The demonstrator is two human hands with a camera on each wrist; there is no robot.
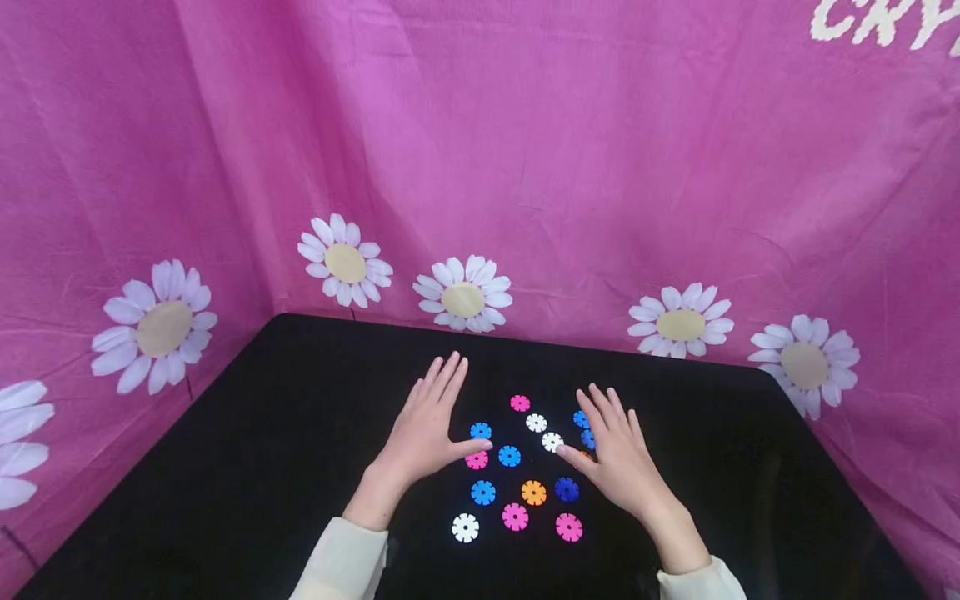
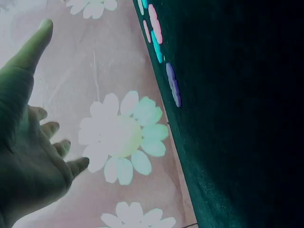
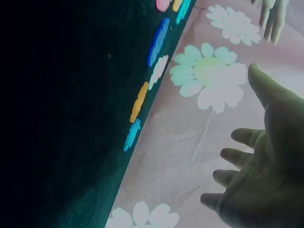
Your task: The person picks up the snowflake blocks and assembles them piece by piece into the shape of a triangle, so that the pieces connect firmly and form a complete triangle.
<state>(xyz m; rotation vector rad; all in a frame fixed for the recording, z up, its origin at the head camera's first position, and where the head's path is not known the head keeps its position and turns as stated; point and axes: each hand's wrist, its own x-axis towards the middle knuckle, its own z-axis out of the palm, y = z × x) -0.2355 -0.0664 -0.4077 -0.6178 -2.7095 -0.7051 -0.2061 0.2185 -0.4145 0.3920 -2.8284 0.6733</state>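
Note:
Several notched plastic discs lie spread on the black table between and below my hands. My left hand (image 1: pixel 427 429) is held over the left side of the group, fingers straight, thumb stretched toward a pink disc (image 1: pixel 476 460) that it partly overlaps in the head view. On the other side my right hand (image 1: pixel 621 454) has its fingers spread, the thumb tip at a white disc (image 1: pixel 552 442). It partly hides an orange disc (image 1: pixel 585 457) and is close to two blue ones. Neither hand holds anything. Nearer the front lie a white disc (image 1: pixel 465 527) and a dark blue disc (image 1: pixel 567 489).
The black table (image 1: pixel 225 467) ends at the back against a pink curtain (image 1: pixel 525 167) printed with large white daisies. A pink disc (image 1: pixel 520 403) lies farthest back in the group. Cream sleeves (image 1: pixel 341 560) cover both forearms.

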